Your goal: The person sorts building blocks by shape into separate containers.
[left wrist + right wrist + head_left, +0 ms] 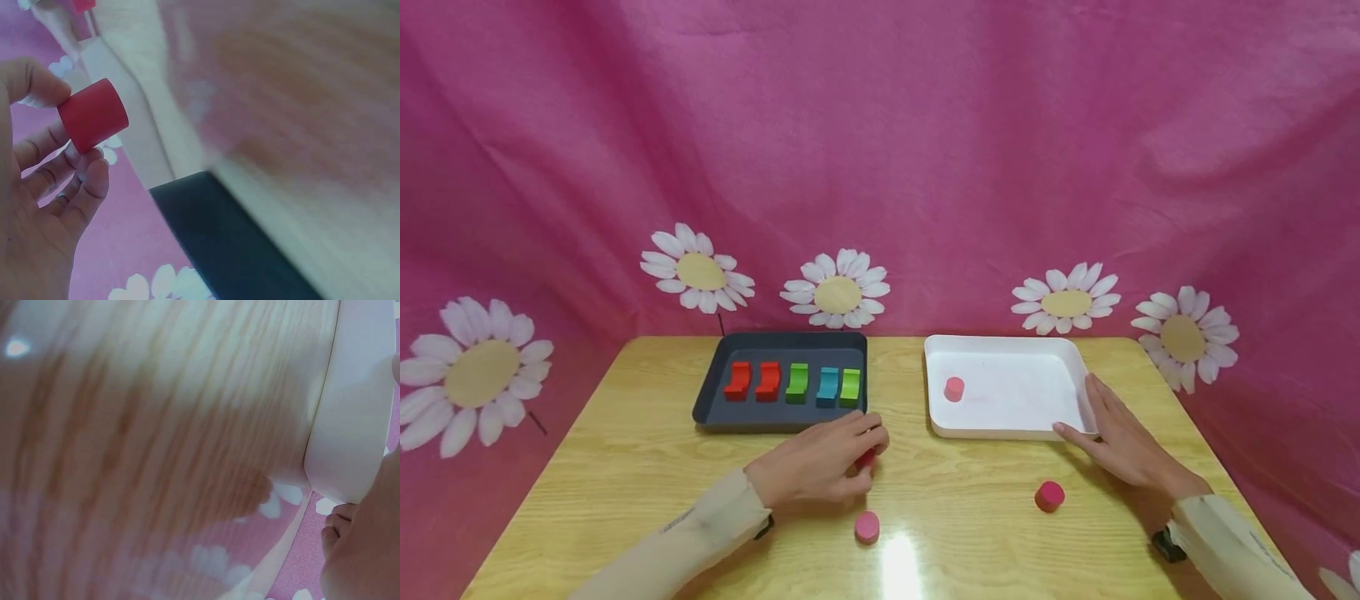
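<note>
My left hand [820, 462] pinches a red cylinder block [94, 115] between thumb and fingers, just in front of the dark tray [782, 347]. In the head view the hand covers much of this block. My right hand [1123, 442] touches the front right corner of the white tray [1015, 392], fingers stretched along its right side and thumb at the front rim. Inside that tray, toward the left, stands a pinkish-red cylinder [954, 389]. On the table lie a pink cylinder [867, 527] near my left hand and a crimson cylinder [1049, 497] left of my right wrist.
In the dark tray stand several notched blocks in a row: two red ones, including a red block [768, 382], a green block [797, 383], a blue block [827, 387] and a lime block [850, 387]. A pink flowered curtain [925, 167] hangs behind the wooden table [955, 492].
</note>
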The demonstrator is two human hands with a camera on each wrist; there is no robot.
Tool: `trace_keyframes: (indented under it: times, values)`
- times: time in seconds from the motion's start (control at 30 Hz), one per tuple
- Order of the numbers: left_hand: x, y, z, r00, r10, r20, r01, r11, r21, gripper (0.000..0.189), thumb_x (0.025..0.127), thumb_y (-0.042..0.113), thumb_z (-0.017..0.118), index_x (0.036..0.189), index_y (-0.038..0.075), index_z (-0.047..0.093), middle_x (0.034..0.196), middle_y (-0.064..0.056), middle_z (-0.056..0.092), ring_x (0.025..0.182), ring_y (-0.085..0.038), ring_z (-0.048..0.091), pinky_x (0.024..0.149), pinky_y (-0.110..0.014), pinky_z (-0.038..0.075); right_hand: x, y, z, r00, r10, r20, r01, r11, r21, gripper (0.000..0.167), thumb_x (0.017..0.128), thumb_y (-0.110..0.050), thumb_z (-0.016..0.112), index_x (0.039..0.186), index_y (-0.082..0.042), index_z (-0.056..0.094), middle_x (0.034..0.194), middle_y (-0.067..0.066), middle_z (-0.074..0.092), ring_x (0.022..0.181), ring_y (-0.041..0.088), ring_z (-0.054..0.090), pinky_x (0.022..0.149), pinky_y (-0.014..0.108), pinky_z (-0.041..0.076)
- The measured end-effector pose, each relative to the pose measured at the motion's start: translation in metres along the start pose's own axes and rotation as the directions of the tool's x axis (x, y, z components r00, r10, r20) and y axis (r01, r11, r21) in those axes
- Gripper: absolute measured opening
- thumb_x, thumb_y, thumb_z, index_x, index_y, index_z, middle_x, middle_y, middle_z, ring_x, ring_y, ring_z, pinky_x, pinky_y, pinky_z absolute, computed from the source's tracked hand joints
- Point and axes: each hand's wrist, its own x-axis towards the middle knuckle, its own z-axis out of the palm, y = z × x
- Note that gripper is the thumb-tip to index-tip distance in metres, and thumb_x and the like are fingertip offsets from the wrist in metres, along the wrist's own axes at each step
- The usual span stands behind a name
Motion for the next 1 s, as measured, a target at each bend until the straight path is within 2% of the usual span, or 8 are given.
trace_keyframes:
  times: [0.17, 0.33, 0.53, 0.7, 0.77, 1.0]
  values:
    - [0.013, 0.004, -0.013, 0.999, 0.017, -0.033, -0.017, 1.000, 0.014, 0.023, 0.097, 0.025, 0.069, 0.118, 0.015, 0.065, 0.107, 0.006, 0.052, 0.100, -0.008, 0.050, 0.084, -0.019, 0.050, -0.003, 0.001, 0.000, 1.000, -0.007, 0.000, 0.007, 1.000, 0.007, 0.114, 0.103, -0.063, 0.059, 0.170, -0.002, -0.010, 0.177, 0.028, -0.004, 0.160, 0.055, 0.006, 0.120, 0.081, 0.014]
    - [0.026, 0.000, -0.020, 0.997, 0.044, -0.057, -0.043, 0.999, 0.018, 0.023, 0.097, 0.024, 0.068, 0.118, 0.014, 0.066, 0.108, 0.005, 0.052, 0.099, -0.008, 0.050, 0.082, -0.019, 0.049, -0.002, 0.000, -0.001, 1.000, -0.008, 0.000, 0.008, 1.000, 0.009, 0.114, 0.103, -0.063, 0.059, 0.170, -0.001, -0.010, 0.177, 0.030, -0.003, 0.159, 0.056, 0.007, 0.120, 0.081, 0.014]
    - [0.046, -0.004, -0.023, 0.997, 0.046, -0.058, -0.045, 0.999, 0.025, 0.023, 0.096, 0.026, 0.068, 0.116, 0.015, 0.064, 0.106, 0.006, 0.052, 0.097, -0.007, 0.050, 0.077, -0.020, 0.049, -0.002, 0.000, -0.001, 1.000, -0.003, 0.000, 0.003, 1.000, 0.000, 0.114, 0.103, -0.063, 0.059, 0.170, -0.002, -0.010, 0.176, 0.031, -0.001, 0.159, 0.057, 0.008, 0.120, 0.081, 0.015]
    - [0.062, -0.002, -0.028, 0.998, 0.052, -0.043, -0.049, 0.997, 0.066, 0.027, 0.096, 0.029, 0.067, 0.120, 0.016, 0.064, 0.110, 0.004, 0.053, 0.102, -0.008, 0.050, 0.078, -0.020, 0.049, -0.001, 0.001, 0.000, 1.000, 0.002, -0.003, -0.002, 1.000, -0.009, 0.114, 0.103, -0.063, 0.059, 0.170, -0.002, -0.010, 0.176, 0.031, 0.000, 0.158, 0.057, 0.010, 0.119, 0.081, 0.017]
    - [0.069, -0.001, -0.030, 0.997, 0.066, -0.044, -0.062, 0.996, 0.070, 0.029, 0.096, 0.029, 0.067, 0.121, 0.014, 0.065, 0.111, 0.003, 0.054, 0.102, -0.009, 0.050, 0.078, -0.020, 0.049, -0.001, 0.002, 0.001, 1.000, 0.002, -0.005, -0.002, 1.000, -0.009, 0.114, 0.103, -0.063, 0.059, 0.170, -0.002, -0.009, 0.176, 0.032, 0.001, 0.158, 0.057, 0.010, 0.119, 0.081, 0.017]
    - [0.094, -0.001, -0.034, 0.985, 0.146, -0.094, -0.137, 0.986, 0.095, 0.016, 0.093, 0.022, 0.064, 0.107, 0.015, 0.061, 0.100, 0.004, 0.050, 0.092, -0.009, 0.049, 0.074, -0.022, 0.044, -0.002, 0.003, 0.000, 1.000, 0.011, 0.000, -0.011, 1.000, -0.004, 0.115, 0.102, -0.064, 0.060, 0.170, -0.005, -0.012, 0.176, 0.031, -0.001, 0.159, 0.057, 0.009, 0.120, 0.081, 0.016]
